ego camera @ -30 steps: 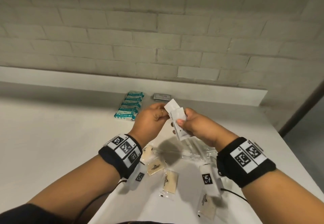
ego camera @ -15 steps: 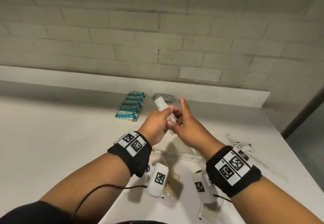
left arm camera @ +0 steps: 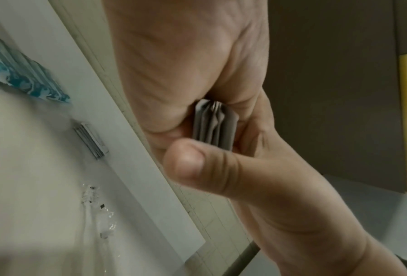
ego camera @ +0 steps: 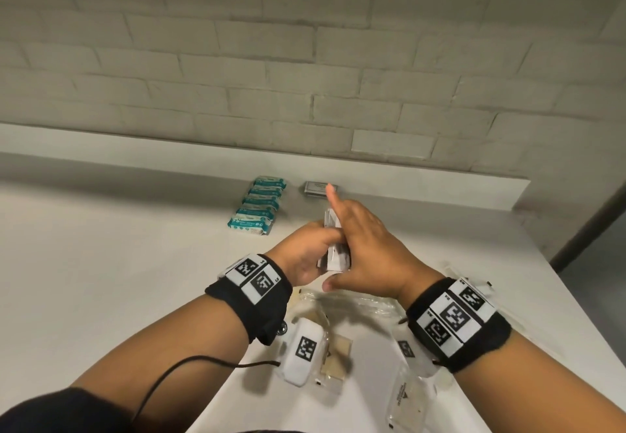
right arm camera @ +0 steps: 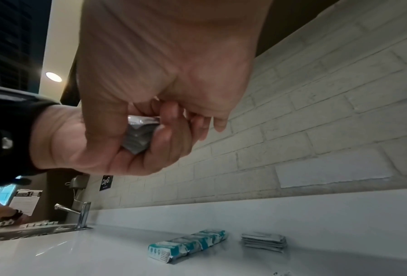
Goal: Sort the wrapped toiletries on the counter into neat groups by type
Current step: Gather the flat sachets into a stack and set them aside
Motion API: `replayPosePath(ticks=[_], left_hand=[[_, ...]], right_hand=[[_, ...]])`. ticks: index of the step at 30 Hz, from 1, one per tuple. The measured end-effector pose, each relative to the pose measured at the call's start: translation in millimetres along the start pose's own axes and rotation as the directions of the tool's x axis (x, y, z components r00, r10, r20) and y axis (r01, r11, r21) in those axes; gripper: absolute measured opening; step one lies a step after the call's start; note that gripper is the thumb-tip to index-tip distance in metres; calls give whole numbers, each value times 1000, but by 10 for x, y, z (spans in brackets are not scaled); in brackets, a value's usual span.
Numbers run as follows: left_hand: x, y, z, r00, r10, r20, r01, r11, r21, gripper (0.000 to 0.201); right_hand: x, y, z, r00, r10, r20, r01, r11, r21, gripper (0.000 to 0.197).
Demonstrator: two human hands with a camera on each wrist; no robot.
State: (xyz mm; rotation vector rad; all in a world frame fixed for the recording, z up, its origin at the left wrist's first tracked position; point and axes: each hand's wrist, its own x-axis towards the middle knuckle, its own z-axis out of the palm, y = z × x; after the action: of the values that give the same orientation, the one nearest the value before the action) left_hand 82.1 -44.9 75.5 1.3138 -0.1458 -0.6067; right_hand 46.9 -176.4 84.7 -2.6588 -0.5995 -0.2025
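A small stack of white sachets [ego camera: 333, 258] [left arm camera: 215, 125] [right arm camera: 141, 134] is held upright above the counter. My left hand [ego camera: 305, 253] [right arm camera: 91, 145] grips it from the left, fingers curled round it. My right hand [ego camera: 366, 249] [right arm camera: 174, 65] lies flat against its right side with the index finger straight and the thumb under the stack's near end. At the back of the counter are a row of teal packets [ego camera: 257, 207] [right arm camera: 188, 244] and a pile of grey sachets [ego camera: 316, 188] [right arm camera: 264, 241].
Clear-wrapped toiletries [ego camera: 355, 304] and tan items in clear wrappers [ego camera: 335, 354] lie loose on the white counter [ego camera: 135, 263] under my wrists. A low ledge and a brick wall [ego camera: 305, 60] close the back. A tap [right arm camera: 79, 212] and sink stand far left.
The sachets, fanned between both hands a second ago, are now pressed into one stack. My right hand has flattened against it, and both hands have moved slightly forward.
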Motion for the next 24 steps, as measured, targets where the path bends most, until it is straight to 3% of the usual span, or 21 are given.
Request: replayPosePath(ticks=[5,7,9,12,13,15,19,21,24], left_hand=[[-21,-17,30,1000,-25,15,25,1000,-14,19],[-14,-36,22,999,2,-38,-4,999,-40,18],[18,-63,-28,992,60,-115,-77,986,-150,18],[112,-85,-174,960,149,-239,-212,940,-267,14],[135,-77,-214,954,161,-254,-235,926,-296,14],[176,-64,-261,952,160,-262,-240,920,-310,22],[249,-68,-298,969,149,-200,-201,940,-277,49],[306,-75,-403,981,136,-140,-171,944,-281,44],[442,-103,-681,971,165,-171,-198,961,-195,31]], right_hand=[[23,-7,80,997,-35,-69,32,998,-51,125],[20,1,81,998,64,29,-66,993,96,136],[32,10,40,971,183,152,-224,917,329,133],[96,74,59,916,322,239,-401,748,528,77],[121,77,85,898,331,288,-439,661,609,54],[186,44,177,897,279,343,-439,473,764,27],[386,30,324,910,294,293,-379,303,874,17],[494,94,379,881,328,341,-427,243,871,9],[618,270,466,807,394,441,-558,261,788,1]])
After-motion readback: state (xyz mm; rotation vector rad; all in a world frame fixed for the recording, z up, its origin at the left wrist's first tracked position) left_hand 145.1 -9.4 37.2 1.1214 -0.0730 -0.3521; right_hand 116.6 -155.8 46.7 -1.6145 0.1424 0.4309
